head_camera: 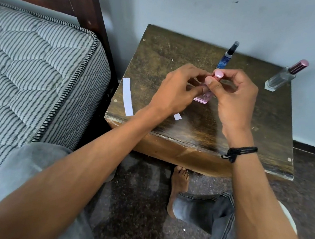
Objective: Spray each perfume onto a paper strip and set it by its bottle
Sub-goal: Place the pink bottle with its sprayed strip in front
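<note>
- Pink perfume bottle at frame centre, over the middle of the wooden table; can't tell if its base touches the top.
- Right hand pinched around the bottle's pink cap, thumb and fingers closed on it.
- Left hand closed on the bottle body, fingers curled, thumb across the front.
- Short white paper strip partly hidden below the left wrist, lying on the table.
- Long white paper strip at the table's left edge, well apart from the bottle.
- Blue bottle just above the hands, dark cap on.
- Clear bottle with a pink cap, upper right.
- Striped mattress fills the left of frame.
</note>
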The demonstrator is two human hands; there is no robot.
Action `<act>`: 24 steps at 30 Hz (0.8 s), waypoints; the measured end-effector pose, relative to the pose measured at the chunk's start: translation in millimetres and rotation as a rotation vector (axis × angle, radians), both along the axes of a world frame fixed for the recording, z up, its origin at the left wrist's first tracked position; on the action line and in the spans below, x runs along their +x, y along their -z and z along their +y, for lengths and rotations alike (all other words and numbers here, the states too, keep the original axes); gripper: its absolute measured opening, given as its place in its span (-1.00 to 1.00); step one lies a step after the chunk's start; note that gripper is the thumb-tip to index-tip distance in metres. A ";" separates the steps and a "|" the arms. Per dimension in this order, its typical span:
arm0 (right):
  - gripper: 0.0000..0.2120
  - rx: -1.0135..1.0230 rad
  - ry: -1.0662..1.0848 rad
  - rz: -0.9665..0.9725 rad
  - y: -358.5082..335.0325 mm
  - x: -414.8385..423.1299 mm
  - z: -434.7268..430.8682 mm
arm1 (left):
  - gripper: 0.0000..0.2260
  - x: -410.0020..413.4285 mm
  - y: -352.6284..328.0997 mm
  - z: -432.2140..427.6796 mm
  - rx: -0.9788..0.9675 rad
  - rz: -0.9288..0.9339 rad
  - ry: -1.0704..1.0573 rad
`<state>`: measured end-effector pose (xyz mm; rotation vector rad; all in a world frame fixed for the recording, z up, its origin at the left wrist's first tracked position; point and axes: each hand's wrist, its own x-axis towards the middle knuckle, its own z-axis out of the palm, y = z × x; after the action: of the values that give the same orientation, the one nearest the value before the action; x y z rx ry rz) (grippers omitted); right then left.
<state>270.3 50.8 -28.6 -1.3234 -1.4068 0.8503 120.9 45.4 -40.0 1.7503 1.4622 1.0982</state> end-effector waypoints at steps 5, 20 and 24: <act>-0.80 0.007 0.069 -0.048 4.0 -4.8 -0.7 | -0.77 2.4 2.2 -0.8 0.021 -0.003 -0.025; -0.34 0.202 0.149 -0.147 -1.0 -7.8 -12.0 | -0.60 -31.8 -20.7 13.5 -0.086 0.050 0.053; -0.73 0.708 0.298 -0.354 -0.4 -16.3 -18.1 | -0.69 -66.8 -32.5 20.9 -0.194 0.190 -0.087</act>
<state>254.0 32.6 -28.2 -1.1002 -1.5256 -0.1038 54.1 66.3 -7.5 1.7041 1.7129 0.8188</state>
